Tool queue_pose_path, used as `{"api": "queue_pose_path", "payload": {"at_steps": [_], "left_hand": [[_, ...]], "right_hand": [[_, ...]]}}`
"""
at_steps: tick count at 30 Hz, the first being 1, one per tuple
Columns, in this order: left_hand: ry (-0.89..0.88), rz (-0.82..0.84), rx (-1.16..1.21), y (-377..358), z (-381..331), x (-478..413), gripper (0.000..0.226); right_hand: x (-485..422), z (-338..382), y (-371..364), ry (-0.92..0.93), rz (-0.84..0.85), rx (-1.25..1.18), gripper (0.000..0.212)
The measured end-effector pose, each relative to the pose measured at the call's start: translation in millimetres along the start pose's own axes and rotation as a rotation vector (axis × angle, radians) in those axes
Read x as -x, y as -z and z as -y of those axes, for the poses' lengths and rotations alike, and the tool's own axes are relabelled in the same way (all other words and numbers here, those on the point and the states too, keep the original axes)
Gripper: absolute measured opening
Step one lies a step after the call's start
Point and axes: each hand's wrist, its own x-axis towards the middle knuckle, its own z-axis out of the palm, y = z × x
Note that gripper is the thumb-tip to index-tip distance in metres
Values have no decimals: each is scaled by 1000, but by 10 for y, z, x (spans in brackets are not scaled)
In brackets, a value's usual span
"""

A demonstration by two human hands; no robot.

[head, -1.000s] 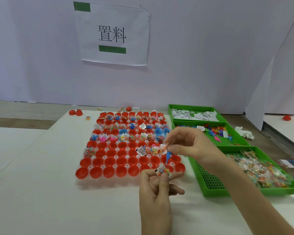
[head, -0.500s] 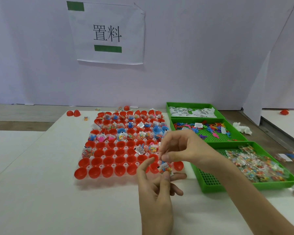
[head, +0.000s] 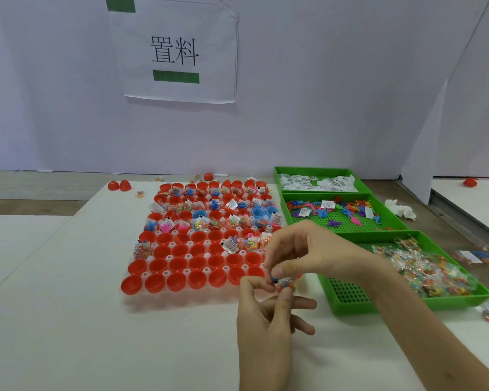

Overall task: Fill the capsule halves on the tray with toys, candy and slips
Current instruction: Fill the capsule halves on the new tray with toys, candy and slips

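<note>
A clear tray [head: 141, 277] of red capsule halves [head: 178, 280] lies on the white table. Its far rows hold toys, candy packets and slips; the near rows are bare red cups. At the tray's near right corner my left hand [head: 266, 320] pinches a small candy packet [head: 286, 284] between thumb and fingers. My right hand [head: 302, 252] comes from above and pinches a small blue toy [head: 273, 278] against that packet. Both hands meet over the corner capsule, which they hide.
Three green bins stand in a row on the right: slips [head: 319, 182] farthest, coloured toys [head: 342, 213] in the middle, candy packets [head: 424, 266] nearest. Loose red halves [head: 119, 185] lie at the far left. A paper sign [head: 175, 49] hangs on the wall.
My right hand came down and toward me with the blue toy until it met my left hand's candy packet. My view also shifted slightly.
</note>
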Motion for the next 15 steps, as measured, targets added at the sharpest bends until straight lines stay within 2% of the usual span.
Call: {"api": "queue_pose_path", "payload": {"at_steps": [4,8,15], "left_hand": [[-16,-21,17,7,-1,-6,17],[-44,-74,51,-5,-33,-1,27],[-87,-202,25,-4,-16,-13,32]], "right_hand": [[23,25,4,-20,11,11,7],[45,34,23,-8,65,-18,20],[-8,20,-30,61,-25,-124,16]]}}
